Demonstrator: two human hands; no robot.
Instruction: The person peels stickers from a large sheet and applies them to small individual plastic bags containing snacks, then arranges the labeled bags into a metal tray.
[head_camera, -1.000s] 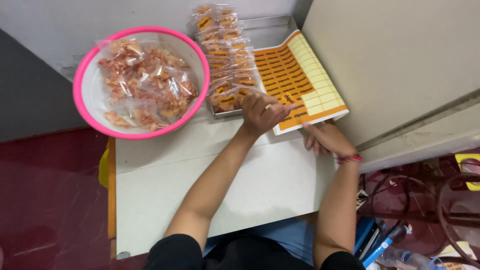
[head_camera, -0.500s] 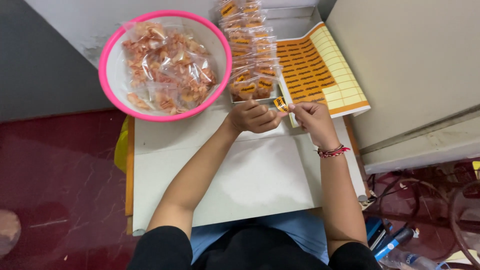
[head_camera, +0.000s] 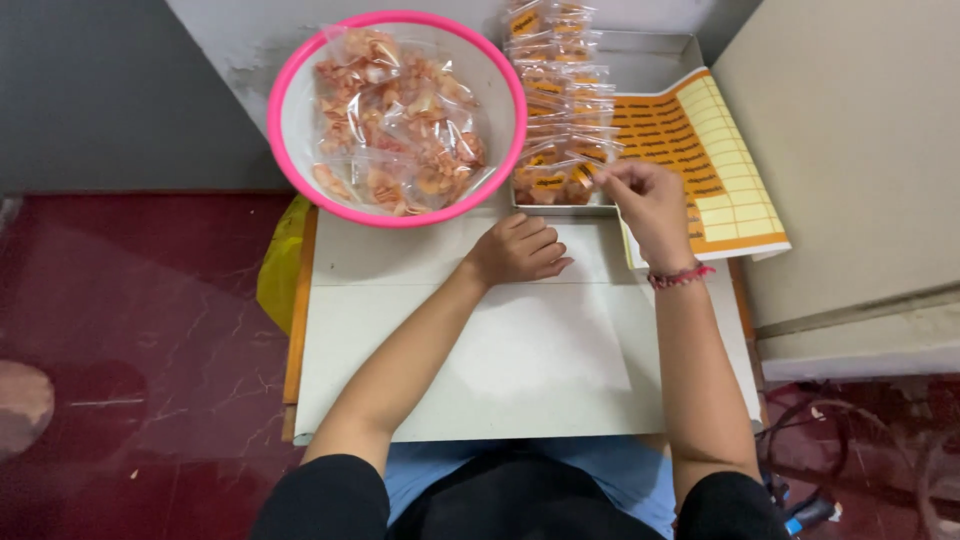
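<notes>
My right hand (head_camera: 645, 195) reaches to the front of a metal tray (head_camera: 655, 55). Its thumb and forefinger pinch a small orange sticker against a clear snack packet (head_camera: 548, 185). The tray holds a row of several such packets (head_camera: 560, 100), each with an orange label. My left hand (head_camera: 520, 250) rests on the white table (head_camera: 500, 350) with its fingers curled and nothing in it. A sticker sheet (head_camera: 715, 165), orange and yellow, lies just right of my right hand.
A pink basin (head_camera: 277, 135) full of clear bags of orange snacks (head_camera: 400, 120) stands at the table's back left. A beige cabinet (head_camera: 850, 150) is close on the right. A yellow bag (head_camera: 280, 260) hangs off the table's left edge above the dark red floor (head_camera: 130, 330).
My right hand has moved from the sticker sheet, with a sticker, up to the packets in the tray. My left hand let go and dropped onto the table.
</notes>
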